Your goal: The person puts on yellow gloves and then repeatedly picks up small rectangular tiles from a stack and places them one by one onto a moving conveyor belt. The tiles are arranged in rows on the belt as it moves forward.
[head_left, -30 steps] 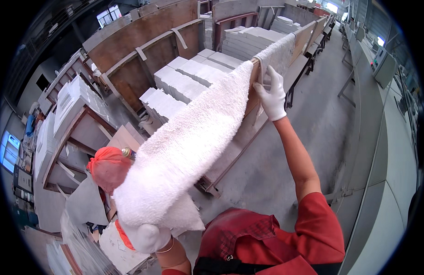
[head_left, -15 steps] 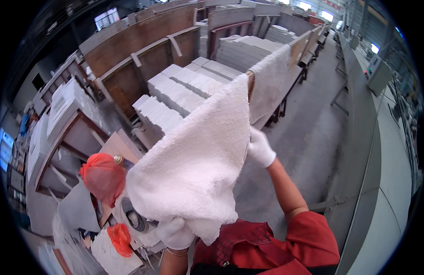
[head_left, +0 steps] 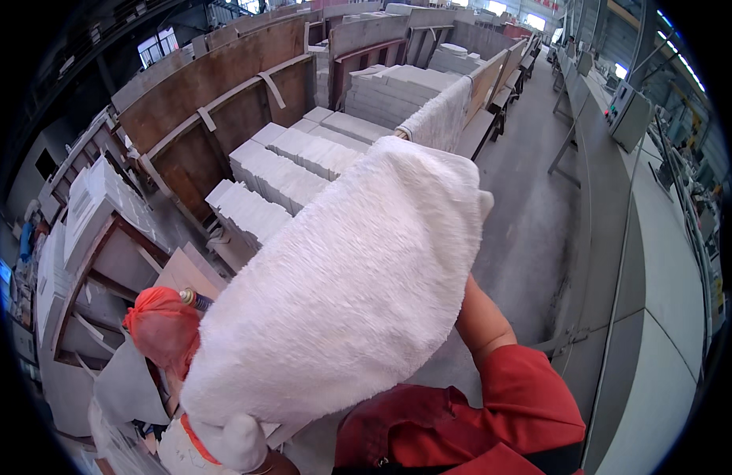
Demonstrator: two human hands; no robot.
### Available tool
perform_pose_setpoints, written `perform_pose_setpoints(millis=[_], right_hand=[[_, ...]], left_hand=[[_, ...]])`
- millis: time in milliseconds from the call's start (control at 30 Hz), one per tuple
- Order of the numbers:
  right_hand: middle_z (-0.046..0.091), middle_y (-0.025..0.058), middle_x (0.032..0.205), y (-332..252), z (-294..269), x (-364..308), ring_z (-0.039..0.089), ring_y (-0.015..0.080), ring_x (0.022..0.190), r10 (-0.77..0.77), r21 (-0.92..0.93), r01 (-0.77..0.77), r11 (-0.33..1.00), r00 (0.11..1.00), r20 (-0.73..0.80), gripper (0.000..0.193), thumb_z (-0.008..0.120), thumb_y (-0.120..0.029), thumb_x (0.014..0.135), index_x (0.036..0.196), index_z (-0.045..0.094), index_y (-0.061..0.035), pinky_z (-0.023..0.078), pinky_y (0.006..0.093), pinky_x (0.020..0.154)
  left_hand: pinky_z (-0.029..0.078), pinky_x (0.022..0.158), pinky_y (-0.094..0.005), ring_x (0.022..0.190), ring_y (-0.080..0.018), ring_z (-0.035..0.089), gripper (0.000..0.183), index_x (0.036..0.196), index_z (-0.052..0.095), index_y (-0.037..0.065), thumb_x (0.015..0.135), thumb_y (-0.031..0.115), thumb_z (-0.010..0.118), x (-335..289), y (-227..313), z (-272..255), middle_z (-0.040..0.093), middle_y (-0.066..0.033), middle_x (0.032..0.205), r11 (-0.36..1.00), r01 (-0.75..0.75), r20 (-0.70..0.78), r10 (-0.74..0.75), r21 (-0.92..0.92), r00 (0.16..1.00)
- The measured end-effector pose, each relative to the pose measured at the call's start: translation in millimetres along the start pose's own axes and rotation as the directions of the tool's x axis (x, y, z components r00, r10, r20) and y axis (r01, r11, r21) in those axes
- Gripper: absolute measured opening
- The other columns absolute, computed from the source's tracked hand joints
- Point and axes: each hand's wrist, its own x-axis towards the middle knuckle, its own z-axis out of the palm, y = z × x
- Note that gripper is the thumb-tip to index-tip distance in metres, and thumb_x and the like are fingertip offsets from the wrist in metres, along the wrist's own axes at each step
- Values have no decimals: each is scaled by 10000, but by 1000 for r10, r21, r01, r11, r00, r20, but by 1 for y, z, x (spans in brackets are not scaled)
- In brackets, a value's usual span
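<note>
White fluffy cloth [head_left: 326, 293] is spread in the air before the person's red clothing [head_left: 532, 396], between the two hands. At its lower left corner, the left hand [head_left: 243, 443] holds it: the gloved hand shows partly above the cloth, and most of its fingers are hidden. The right hand [head_left: 486, 204] is behind the upper right part, and only a small white piece shows beside the edge, so I cannot tell whether its fingers are wide or narrow. Beyond, a second white cloth [head_left: 441, 115] hangs over a wooden panel [head_left: 483, 81].
</note>
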Motion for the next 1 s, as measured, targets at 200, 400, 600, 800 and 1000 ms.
perform_pose_setpoints(millis=[200, 400, 600, 800, 1000], right_hand=[[575, 95, 1432, -43, 26, 53, 570, 194, 1308, 35, -284, -39, 958, 999, -17, 702, 669, -123, 926, 1563, 415, 27, 444, 359, 1147], [590, 104, 1408, -42, -4, 46, 580, 185, 1280, 70, -452, -119, 884, 990, -124, 609, 626, -171, 978, 1529, 464, 30, 457, 332, 1122], [669, 102, 1370, 0, -68, -8, 624, 213, 1236, 26, -147, -82, 986, 936, -352, 521, 607, -338, 1062, 1446, 565, 11, 498, 380, 1081], [706, 74, 1157, 45, -59, -89, 667, 148, 1026, 134, -635, -393, 665, 899, -416, 433, 685, -224, 983, 1320, 629, 41, 526, 296, 898], [624, -13, 768, 158, -167, -237, 561, 106, 668, 224, -572, -661, 485, 727, -650, 161, 686, -228, 957, 926, 696, -70, 470, 297, 618]], left_hand=[[436, 1099, -417, 1289, -285, 591, 536, 1411, 492, -94, 1011, 251, 584, 44, 27, 11, 576, -205, 1424, 991, -22, 54, 15, 131, 998], [572, 759, -345, 877, -221, 703, 340, 1288, 596, -17, 1058, 226, 535, 48, 18, 5, 591, -296, 1376, 985, -98, 191, 71, 139, 979], [587, 775, -371, 896, -285, 718, 297, 1244, 624, -4, 1062, 215, 541, -1, 9, -18, 579, -312, 1374, 984, -173, 158, 163, 52, 974], [619, 812, -383, 915, -261, 740, 221, 1136, 666, -76, 1019, 84, 567, -68, 14, -102, 667, -250, 1238, 978, 199, -11, -199, 69, 980], [606, 819, -321, 906, -195, 742, 250, 1183, 689, -52, 1066, 108, 537, -176, 32, -232, 741, -137, 1071, 870, 486, -364, -427, 85, 828]])
